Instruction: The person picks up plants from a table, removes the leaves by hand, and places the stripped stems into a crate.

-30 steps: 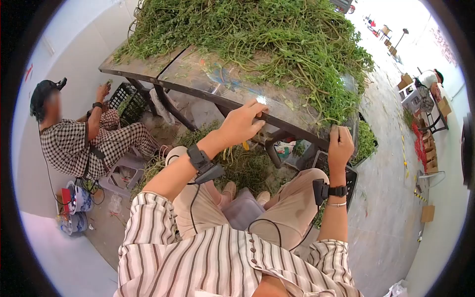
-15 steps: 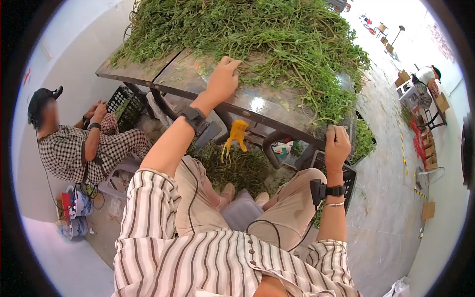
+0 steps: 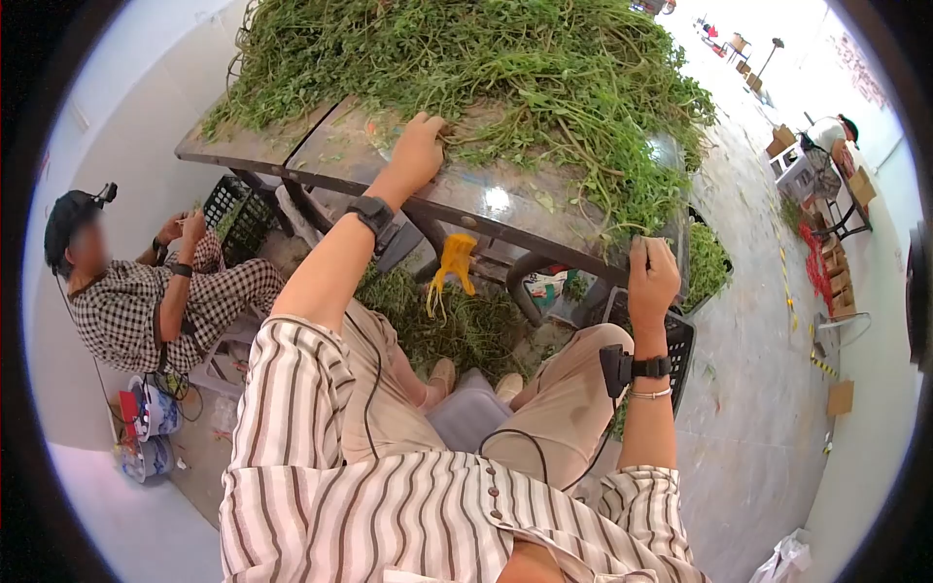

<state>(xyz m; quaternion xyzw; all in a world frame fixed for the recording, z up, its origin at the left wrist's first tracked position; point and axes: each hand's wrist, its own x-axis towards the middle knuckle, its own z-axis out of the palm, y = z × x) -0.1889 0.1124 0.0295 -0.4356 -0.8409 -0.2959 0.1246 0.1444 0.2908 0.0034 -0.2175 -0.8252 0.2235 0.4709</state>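
A big heap of leafy green stems (image 3: pixel 466 68) covers most of the dark table (image 3: pixel 457 189). My left hand (image 3: pixel 416 154) is over the tabletop at the heap's near edge, with fingers curled downward; whatever they hold, if anything, is hidden. At the table's front right corner, my right hand (image 3: pixel 653 274) is closed in a pinch beside the trailing tips of the greens. I cannot make out what lies between its fingers. Both wrists wear black straps with small devices.
Yellow strips (image 3: pixel 452 272) hang below the table edge. Greens lie on the floor (image 3: pixel 447 325) underneath, and a crate of greens (image 3: pixel 708 262) stands right. A co-worker (image 3: pixel 146 277) sits at left beside a black crate (image 3: pixel 236 214). Another person (image 3: pixel 831 136) is far right.
The view has shifted a little, moving the scene slightly left in the picture. My left hand has moved slightly left along the heap's edge. My right hand stays by the table corner.
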